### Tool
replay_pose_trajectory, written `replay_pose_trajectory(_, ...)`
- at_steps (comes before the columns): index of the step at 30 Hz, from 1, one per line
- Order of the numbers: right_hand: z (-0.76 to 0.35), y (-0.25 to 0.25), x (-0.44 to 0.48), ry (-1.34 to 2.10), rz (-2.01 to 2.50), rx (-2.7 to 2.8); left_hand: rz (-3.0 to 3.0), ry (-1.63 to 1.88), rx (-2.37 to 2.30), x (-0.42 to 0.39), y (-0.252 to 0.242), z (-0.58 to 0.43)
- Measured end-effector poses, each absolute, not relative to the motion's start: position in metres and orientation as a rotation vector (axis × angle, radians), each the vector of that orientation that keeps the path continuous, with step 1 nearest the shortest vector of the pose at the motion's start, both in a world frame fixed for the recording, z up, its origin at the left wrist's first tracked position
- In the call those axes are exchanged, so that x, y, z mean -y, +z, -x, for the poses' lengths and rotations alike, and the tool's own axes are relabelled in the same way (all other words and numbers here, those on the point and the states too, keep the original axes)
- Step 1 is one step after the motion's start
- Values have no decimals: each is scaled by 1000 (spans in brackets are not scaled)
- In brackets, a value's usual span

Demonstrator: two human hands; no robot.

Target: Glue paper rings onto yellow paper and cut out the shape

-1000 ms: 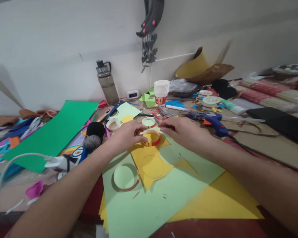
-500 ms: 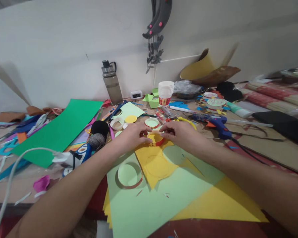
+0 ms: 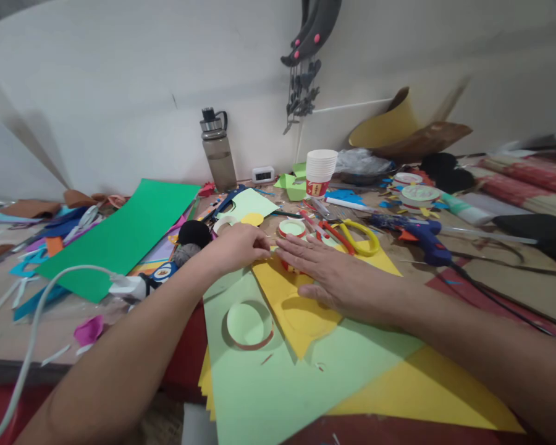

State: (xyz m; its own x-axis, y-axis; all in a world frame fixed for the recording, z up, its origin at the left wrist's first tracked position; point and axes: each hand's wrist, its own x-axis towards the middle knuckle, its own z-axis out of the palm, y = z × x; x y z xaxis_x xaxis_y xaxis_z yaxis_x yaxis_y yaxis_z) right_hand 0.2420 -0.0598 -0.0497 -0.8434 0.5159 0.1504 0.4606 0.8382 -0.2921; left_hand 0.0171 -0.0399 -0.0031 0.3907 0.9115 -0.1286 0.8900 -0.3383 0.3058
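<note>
My right hand [image 3: 333, 272] lies flat with fingers outstretched over a red-edged paper cup ring [image 3: 287, 267], hiding most of it. That ring rests on a yellow paper piece [image 3: 280, 309] with a pencilled circle. Just left of it, my left hand [image 3: 241, 248] is closed, thumb and fingertips together; what they hold, if anything, is hidden. Below, a second cup ring [image 3: 265, 341] sits on the pale green sheet [image 3: 245, 395]. Beyond my fingers stands a small ring with a pale green disc [image 3: 291, 228]. Yellow-handled scissors [image 3: 370, 241] lie to the right.
A blue glue gun [image 3: 429, 241] with a cord lies at right. Stacked paper cups [image 3: 321, 173], a water bottle [image 3: 219, 157] and a small digital clock [image 3: 263, 175] stand along the wall. A green sheet [image 3: 130, 235] and a white charger [image 3: 127, 286] are at left.
My right hand has gone from gripping the ring's edge to lying flat over it. My left hand has shifted off the ring's left side. The view has turned slightly left.
</note>
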Motion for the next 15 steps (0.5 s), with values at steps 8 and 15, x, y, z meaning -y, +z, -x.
replay_pose_trajectory(8, -242, -56, 55, 316, 744, 2843, -2422, -27, -1487, 41, -2, -16)
replay_pose_trajectory(15, -246, -54, 57, 199, 745, 2744, -2435, -47, -1500, 42, -3, -18)
